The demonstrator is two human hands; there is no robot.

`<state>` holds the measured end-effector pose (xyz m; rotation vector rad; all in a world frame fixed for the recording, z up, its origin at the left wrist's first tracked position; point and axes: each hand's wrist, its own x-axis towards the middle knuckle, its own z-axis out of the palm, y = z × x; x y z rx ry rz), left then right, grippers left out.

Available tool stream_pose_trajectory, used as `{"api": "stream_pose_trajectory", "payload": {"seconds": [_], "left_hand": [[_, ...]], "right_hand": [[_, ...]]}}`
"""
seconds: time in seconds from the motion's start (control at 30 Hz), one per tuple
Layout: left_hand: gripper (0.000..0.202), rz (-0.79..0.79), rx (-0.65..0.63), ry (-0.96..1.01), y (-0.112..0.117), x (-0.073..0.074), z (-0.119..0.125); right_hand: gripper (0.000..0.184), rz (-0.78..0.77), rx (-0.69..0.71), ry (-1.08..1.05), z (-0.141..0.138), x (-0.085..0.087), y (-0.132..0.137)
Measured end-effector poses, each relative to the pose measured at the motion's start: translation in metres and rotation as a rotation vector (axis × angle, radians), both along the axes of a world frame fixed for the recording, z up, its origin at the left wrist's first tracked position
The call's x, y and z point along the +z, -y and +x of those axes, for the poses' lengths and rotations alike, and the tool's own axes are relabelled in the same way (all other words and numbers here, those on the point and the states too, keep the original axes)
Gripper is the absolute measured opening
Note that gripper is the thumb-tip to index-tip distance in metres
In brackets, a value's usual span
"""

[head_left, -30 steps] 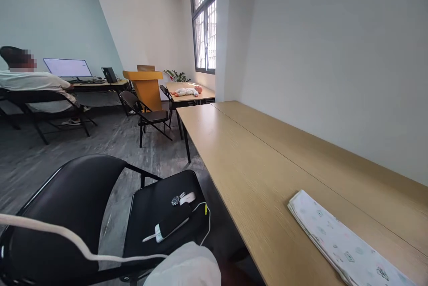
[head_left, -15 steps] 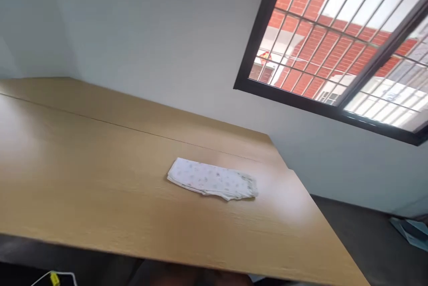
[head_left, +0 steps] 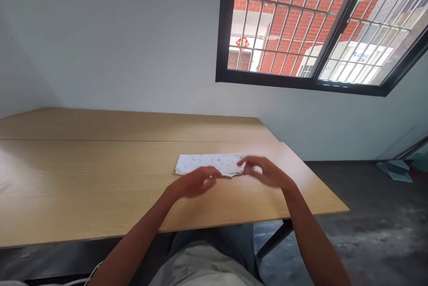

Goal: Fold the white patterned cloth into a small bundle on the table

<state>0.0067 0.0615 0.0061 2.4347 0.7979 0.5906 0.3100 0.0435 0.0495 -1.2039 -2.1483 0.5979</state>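
Both hands at a folded cloth on the wooden table.

Cloth [head_left: 209, 163]: white, faint small print, flat near the table [head_left: 83, 188] front edge. Left hand [head_left: 195, 182] and right hand [head_left: 267, 172] are blurred, fingers loosely spread, empty; contact with the cloth's near edge is unclear, pattern unreadable.

Daylight came through the barred window [head_left: 301, 27] at the upper right, where the panes were nearly blown out. The room was bright and evenly lit. The bench [head_left: 83, 179] carried a soft sheen at its left end. Both hands, left hand [head_left: 194, 182] and right hand [head_left: 267, 173], were smeared by motion blur. Straight lines bowed near the frame edges
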Motion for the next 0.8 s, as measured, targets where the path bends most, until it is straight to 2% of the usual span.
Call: {"api": "stream_pose_trajectory", "payload": {"seconds": [0.03,0.1,0.2,0.27,0.33,0.43,0.57,0.63,0.7,0.8], "left_hand": [[0.028,0.104,0.116,-0.057,-0.020,-0.005,0.001],[0.025,0.176,0.206,-0.122,-0.052,-0.021,-0.001],[0.023,0.266,0.286,-0.157,-0.075,-0.048,-0.009],[0.021,0.278,0.272,-0.131,-0.079,-0.063,-0.012],[0.018,0.274,0.245,-0.092,-0.081,-0.073,-0.013],[0.016,0.252,0.246,-0.045,-0.088,-0.083,-0.013],[0.013,0.193,0.200,-0.039,-0.097,-0.086,-0.017],[0.018,0.165,0.189,-0.053,-0.097,-0.084,-0.018],[0.026,0.141,0.193,-0.072,-0.095,-0.080,-0.018],[0.032,0.114,0.211,-0.102,-0.092,-0.076,-0.017]], "right_hand": [[0.038,0.014,-0.054,0.023,-0.006,0.000,-0.022],[0.028,0.035,-0.140,0.057,-0.019,-0.008,-0.068],[0.013,0.050,-0.226,0.157,-0.038,-0.039,-0.115],[0.013,0.077,-0.244,0.240,-0.047,-0.065,-0.126],[0.009,0.094,-0.199,0.346,-0.053,-0.088,-0.128],[0.015,0.112,-0.107,0.470,-0.056,-0.108,-0.125],[0.024,0.079,-0.027,0.545,-0.055,-0.106,-0.129],[0.023,0.048,0.005,0.551,-0.050,-0.100,-0.133],[0.022,0.027,-0.025,0.558,-0.043,-0.095,-0.136],[0.029,0.016,-0.150,0.609,-0.027,-0.089,-0.141]]}}
